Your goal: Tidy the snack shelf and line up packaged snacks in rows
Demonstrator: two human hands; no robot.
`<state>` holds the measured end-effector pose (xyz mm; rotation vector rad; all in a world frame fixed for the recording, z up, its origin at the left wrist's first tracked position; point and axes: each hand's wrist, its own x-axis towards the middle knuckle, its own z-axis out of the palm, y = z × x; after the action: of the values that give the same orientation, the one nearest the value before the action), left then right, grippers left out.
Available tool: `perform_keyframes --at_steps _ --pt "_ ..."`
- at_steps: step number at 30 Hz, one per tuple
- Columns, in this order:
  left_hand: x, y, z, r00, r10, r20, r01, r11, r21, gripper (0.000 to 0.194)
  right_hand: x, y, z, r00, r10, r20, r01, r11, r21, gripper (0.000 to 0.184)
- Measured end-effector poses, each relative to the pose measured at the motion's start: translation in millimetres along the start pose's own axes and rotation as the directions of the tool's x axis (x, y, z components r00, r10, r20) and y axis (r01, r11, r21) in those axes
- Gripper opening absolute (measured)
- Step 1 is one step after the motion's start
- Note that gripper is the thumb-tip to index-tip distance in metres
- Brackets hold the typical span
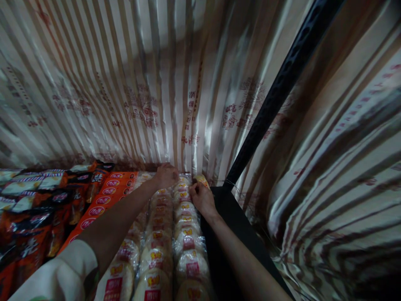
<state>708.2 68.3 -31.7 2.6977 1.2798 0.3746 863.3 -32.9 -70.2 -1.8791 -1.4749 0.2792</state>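
Rows of round, pale crackers in clear wrappers with red labels run away from me on a shelf. At the far end of the rightmost cracker row [188,238], my hands are close together on either side. My left hand [166,175] is curled at the back left, over the end of the neighbouring cracker row [158,246]; what its fingers hold is hidden. My right hand [203,197] is closed in a pinch by the right edge of the rightmost row. A yellowish packet [201,180] shows just behind it. Dim light blurs the fingertips.
Orange strip packs [108,191] and orange-and-black snack bags [34,225] lie to the left. On the right are the dark shelf surface [238,242] and a slanting black perforated post [272,100]. Striped, printed plastic sheeting [150,83] hangs behind and at the right.
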Motion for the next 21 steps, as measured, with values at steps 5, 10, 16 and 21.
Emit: perform_keyframes --at_steps 5,10,16,21 --pt "-2.4 3.9 -8.7 0.996 0.070 0.062 -0.071 0.997 0.009 0.010 0.6 2.4 1.1 1.000 -0.019 0.004 0.019 1.000 0.007 0.015" --pt "-8.6 8.1 -10.2 0.986 0.095 0.135 -0.098 0.995 0.017 0.015 0.3 1.9 0.7 1.000 -0.004 0.010 0.004 1.000 -0.016 0.014" --pt "-8.1 8.9 -6.7 0.981 0.105 0.163 -0.112 0.993 0.033 0.008 0.6 2.2 1.5 1.000 -0.016 0.005 0.016 1.000 0.002 0.013" --pt "-7.2 9.9 -6.1 0.981 0.098 0.165 -0.107 0.993 0.048 0.006 1.1 3.5 2.9 1.000 -0.002 0.004 0.002 1.000 0.020 0.014"
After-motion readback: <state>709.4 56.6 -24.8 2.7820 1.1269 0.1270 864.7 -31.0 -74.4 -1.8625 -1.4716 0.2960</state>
